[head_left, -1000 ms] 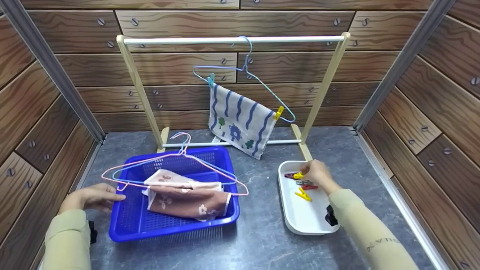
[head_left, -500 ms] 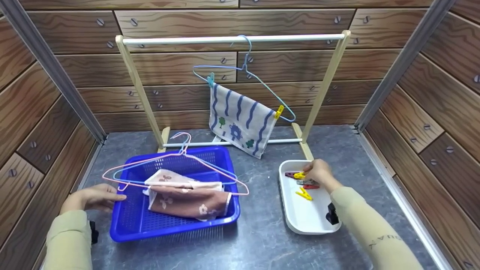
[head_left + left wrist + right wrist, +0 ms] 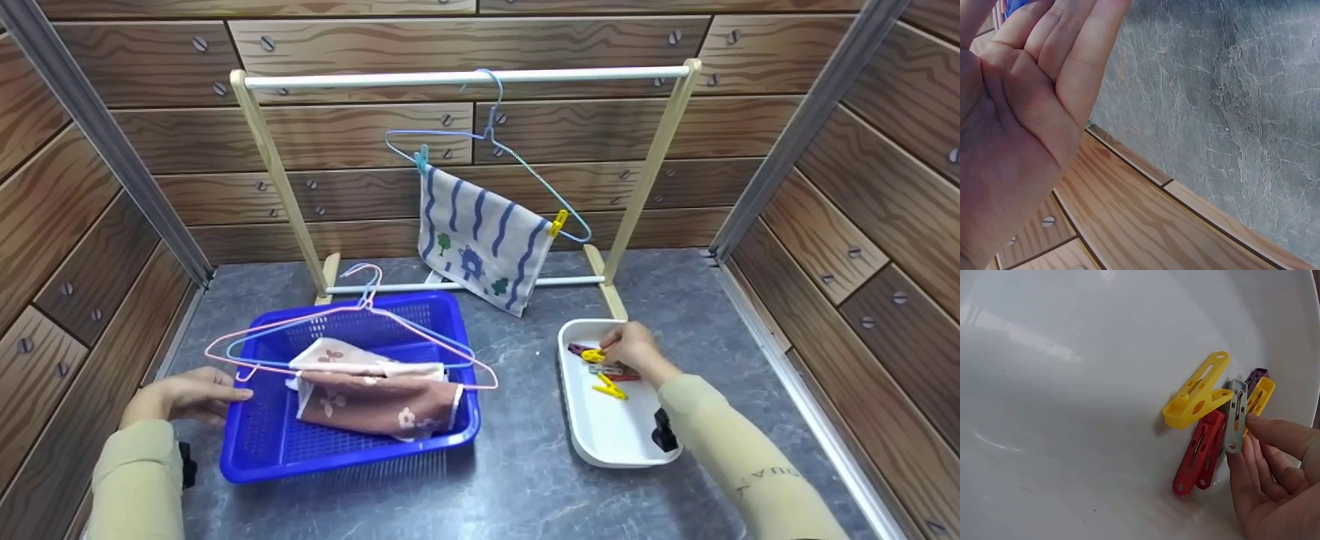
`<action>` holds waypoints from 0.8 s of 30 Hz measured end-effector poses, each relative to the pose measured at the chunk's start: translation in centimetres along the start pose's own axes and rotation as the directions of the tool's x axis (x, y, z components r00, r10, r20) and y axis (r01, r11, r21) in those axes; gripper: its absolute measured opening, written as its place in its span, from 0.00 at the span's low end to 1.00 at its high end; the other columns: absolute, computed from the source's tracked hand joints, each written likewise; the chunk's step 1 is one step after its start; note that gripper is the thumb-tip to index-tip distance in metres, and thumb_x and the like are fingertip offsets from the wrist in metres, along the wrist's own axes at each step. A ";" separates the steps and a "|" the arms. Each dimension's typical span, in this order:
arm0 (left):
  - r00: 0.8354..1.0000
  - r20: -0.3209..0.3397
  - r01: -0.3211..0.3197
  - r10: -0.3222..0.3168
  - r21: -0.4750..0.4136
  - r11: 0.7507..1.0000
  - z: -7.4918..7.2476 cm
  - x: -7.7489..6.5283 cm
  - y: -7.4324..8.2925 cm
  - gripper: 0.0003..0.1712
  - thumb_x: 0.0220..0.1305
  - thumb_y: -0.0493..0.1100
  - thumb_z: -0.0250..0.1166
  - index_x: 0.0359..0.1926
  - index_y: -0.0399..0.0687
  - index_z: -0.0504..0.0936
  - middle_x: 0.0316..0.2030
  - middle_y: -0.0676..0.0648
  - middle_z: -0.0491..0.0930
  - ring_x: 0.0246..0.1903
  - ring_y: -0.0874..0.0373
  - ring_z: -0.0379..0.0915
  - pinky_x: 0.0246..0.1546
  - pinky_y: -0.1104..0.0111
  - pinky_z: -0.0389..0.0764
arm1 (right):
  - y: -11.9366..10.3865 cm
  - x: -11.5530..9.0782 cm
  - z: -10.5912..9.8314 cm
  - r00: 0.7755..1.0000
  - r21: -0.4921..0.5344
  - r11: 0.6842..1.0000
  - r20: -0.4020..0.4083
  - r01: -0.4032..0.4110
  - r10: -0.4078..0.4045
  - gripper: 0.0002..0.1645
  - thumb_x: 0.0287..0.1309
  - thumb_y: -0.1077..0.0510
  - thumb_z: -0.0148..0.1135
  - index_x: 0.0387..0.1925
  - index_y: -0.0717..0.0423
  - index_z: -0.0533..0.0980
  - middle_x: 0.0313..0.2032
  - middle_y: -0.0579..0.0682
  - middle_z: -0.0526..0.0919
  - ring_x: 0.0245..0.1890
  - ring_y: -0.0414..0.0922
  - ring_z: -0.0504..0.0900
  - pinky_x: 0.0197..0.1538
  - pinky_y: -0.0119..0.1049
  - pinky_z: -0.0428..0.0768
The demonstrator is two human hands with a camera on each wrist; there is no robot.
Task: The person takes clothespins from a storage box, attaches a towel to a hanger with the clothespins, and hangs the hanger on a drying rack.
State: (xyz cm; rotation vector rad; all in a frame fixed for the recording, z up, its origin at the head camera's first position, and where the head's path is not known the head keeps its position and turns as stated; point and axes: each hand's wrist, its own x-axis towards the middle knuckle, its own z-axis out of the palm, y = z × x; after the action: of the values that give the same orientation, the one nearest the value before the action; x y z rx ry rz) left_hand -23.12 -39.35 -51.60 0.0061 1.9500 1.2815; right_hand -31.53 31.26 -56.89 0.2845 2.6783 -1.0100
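Unchanged at left, resting the left hand (image 3: 187, 395), relaxed, by the blue basket (image 3: 349, 459). Finding brown cloth (image 3: 375, 409) in there, hangers (image 3: 368, 304) across. Nudged slightly leftward at right, pinching a yellow clip (image 3: 1262, 394) in the white tray (image 3: 611, 435) with the right hand (image 3: 634, 349), well apart from the left. Spotting a second yellow clip (image 3: 1189, 404), red clip (image 3: 1197, 453), gray clip (image 3: 1235, 419) and purple clip (image 3: 1258, 375) alongside.

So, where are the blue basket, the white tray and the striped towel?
Blue basket (image 3: 349, 458): head view, front rim.
White tray (image 3: 611, 431): head view, bare floor.
Striped towel (image 3: 484, 232): head view, middle of the cloth.
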 end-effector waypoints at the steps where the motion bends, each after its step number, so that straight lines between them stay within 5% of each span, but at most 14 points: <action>1: 1.000 0.000 0.000 0.000 -0.004 1.000 0.0 0.0 0.0 0.14 0.79 0.45 0.61 0.33 0.51 0.85 0.37 0.52 0.92 0.39 0.62 0.89 0.44 0.69 0.88 | 0.0 0.1 0.1 1.000 0.004 1.000 0.000 0.001 -0.001 0.12 0.52 0.73 0.76 0.40 0.66 0.87 0.39 0.58 0.91 0.36 0.45 0.86 0.40 0.37 0.86; 13: 1.000 0.005 0.001 0.000 -0.017 1.000 0.0 -0.1 -0.1 0.13 0.80 0.44 0.60 0.39 0.47 0.87 0.38 0.51 0.92 0.39 0.61 0.89 0.45 0.69 0.89 | 0.8 -0.2 0.7 0.995 0.102 0.992 0.052 0.078 -0.083 0.14 0.54 0.70 0.76 0.44 0.70 0.87 0.34 0.53 0.90 0.28 0.36 0.82 0.36 0.30 0.82; 24: 1.000 0.007 0.007 -0.007 -0.026 1.000 0.1 0.2 -0.1 0.14 0.80 0.43 0.59 0.35 0.51 0.87 0.37 0.53 0.92 0.38 0.63 0.88 0.43 0.70 0.88 | 0.8 -0.4 0.6 0.992 0.046 0.992 0.054 0.113 -0.116 0.14 0.46 0.69 0.78 0.39 0.68 0.88 0.34 0.52 0.91 0.28 0.36 0.78 0.35 0.28 0.78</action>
State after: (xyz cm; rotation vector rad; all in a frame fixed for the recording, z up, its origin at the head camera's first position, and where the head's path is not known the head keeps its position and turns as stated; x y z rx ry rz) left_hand -23.15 -39.27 -51.84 -0.0092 1.9263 1.3006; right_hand -30.87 31.42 -57.73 0.1092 2.6505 -1.0925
